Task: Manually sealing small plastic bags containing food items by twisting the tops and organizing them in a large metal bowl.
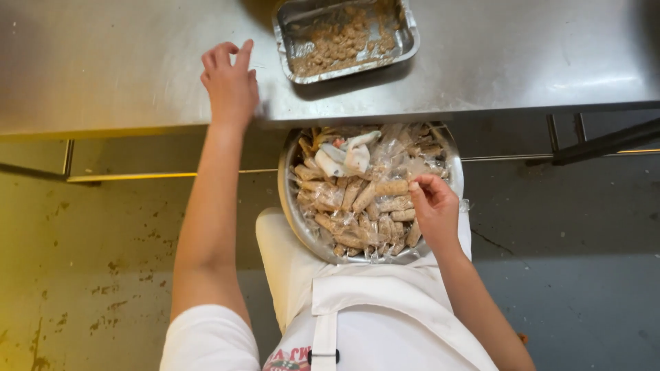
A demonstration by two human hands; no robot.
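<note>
Head view shows my right hand (433, 206) pinching one wrapped roll (392, 187) by its end, over the metal bowl (292, 206) on my lap. I judge the roll is light and soft, its clear wrap slippery, so the twisted end is the best hold. My left hand (230, 82) rests open on the steel table (124, 62) edge, holding nothing. Near the foil tray (405, 31), the table offers room.

A commercial kitchen, by the look of it: a steel counter (137, 62) carries a foil tray (346, 38) of brown minced food, a steel bowl (292, 199) is heaped with plastic-wrapped rolls (364, 199), the person wears a white apron (385, 309), and the floor (570, 275) is worn and stained.
</note>
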